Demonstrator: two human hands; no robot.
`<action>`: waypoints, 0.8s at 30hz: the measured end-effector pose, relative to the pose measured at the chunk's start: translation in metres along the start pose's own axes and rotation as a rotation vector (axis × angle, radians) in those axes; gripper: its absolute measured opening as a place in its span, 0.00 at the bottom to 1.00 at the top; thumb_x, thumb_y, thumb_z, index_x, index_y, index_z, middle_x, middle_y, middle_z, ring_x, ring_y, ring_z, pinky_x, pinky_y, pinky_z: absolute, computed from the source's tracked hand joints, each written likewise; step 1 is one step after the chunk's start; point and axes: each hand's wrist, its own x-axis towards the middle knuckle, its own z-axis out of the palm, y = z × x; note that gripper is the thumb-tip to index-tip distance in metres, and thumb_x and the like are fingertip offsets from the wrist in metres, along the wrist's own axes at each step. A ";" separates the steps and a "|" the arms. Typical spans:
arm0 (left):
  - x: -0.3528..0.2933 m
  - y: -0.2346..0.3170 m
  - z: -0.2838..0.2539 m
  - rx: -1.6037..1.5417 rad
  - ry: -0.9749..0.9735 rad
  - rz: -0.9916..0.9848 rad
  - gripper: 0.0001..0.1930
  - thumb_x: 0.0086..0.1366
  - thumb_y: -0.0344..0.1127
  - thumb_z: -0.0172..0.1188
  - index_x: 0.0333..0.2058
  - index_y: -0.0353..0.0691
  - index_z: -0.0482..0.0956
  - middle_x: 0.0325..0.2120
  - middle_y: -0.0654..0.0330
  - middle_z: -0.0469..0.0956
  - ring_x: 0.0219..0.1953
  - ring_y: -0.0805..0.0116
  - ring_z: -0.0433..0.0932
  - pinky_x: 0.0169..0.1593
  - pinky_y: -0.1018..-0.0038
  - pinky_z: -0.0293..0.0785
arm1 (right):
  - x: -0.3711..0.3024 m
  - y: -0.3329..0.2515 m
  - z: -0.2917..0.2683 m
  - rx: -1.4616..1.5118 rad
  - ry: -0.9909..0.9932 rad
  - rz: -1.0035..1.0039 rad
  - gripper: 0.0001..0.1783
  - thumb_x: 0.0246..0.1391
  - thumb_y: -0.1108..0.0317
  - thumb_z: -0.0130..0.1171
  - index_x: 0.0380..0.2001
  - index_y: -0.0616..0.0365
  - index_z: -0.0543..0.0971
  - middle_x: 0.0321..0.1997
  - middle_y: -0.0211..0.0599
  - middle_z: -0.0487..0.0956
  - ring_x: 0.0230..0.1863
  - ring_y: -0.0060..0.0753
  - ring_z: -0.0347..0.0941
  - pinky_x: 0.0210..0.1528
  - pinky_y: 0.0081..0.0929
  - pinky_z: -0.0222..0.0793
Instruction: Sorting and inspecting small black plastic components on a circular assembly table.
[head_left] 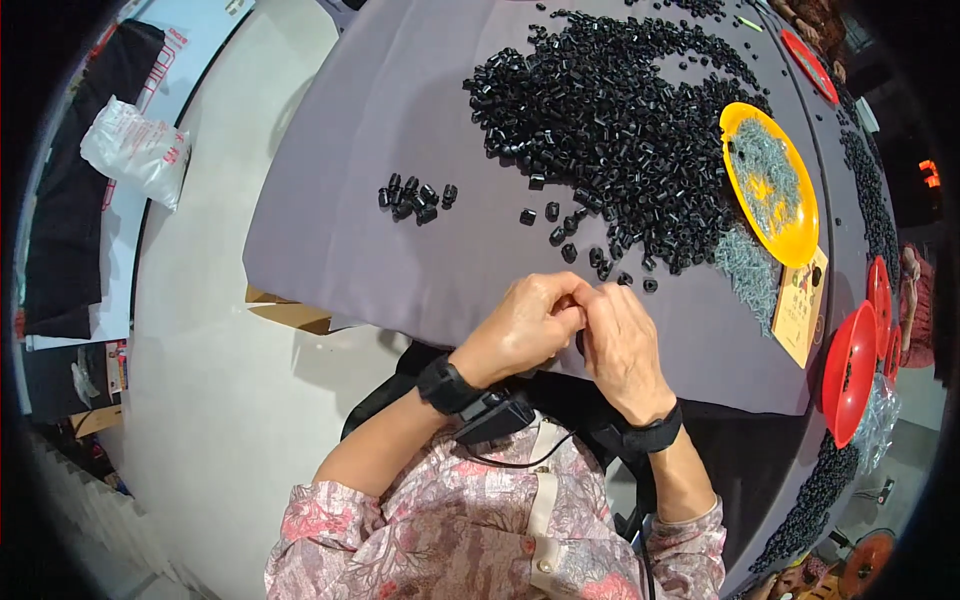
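My left hand [525, 325] and my right hand [620, 345] are pressed together at the near edge of the grey table [380, 150], fingers curled around a small black part that is mostly hidden between them. Just beyond my fingers lie scattered black plastic pieces [560, 235] at the fringe of a big heap of black pieces [610, 120]. A small separate cluster of black pieces [415, 198] sits to the left. An orange plate [790, 225] of small metal screws stands to the right, with loose screws [750, 265] spilled beside it.
A yellow card [800, 305] lies near the plate. Red bowls [850, 370] line the table's right edge, another red bowl [805, 60] sits farther back. More black pieces [870, 190] run along the right. A plastic bag [135, 150] lies on the floor at left.
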 end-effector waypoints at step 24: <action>0.000 -0.001 0.013 0.065 0.244 0.033 0.08 0.61 0.20 0.47 0.27 0.31 0.77 0.15 0.66 0.73 0.15 0.81 0.70 0.18 0.77 0.65 | 0.011 0.002 -0.005 0.079 -0.087 0.035 0.25 0.47 0.77 0.54 0.52 0.66 0.66 0.31 0.39 0.72 0.32 0.43 0.71 0.37 0.37 0.69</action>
